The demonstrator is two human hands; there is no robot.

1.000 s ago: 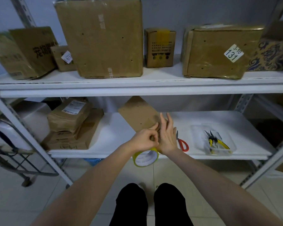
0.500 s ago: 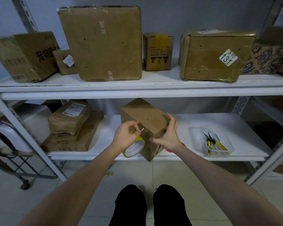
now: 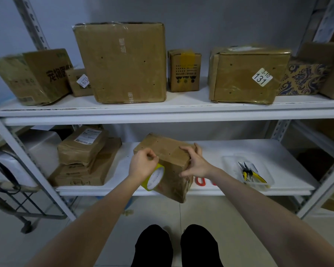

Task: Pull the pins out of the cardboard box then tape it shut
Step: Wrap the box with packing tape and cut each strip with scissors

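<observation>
The left hand (image 3: pixel 143 164) has its fingers curled tight and holds a yellow tape roll (image 3: pixel 156 179) under its palm. The roll touches the left side of the box (image 3: pixel 170 155). The right hand (image 3: pixel 196 163) grips the box's top right corner, fingers bent over it. The box sits tilted at the near edge of the lower shelf (image 3: pixel 278 151). Red scissors (image 3: pixel 200 181) lie just right of it.

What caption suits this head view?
Left hand holds tape roll beside box; right hand grips box at shelf edge.
</observation>
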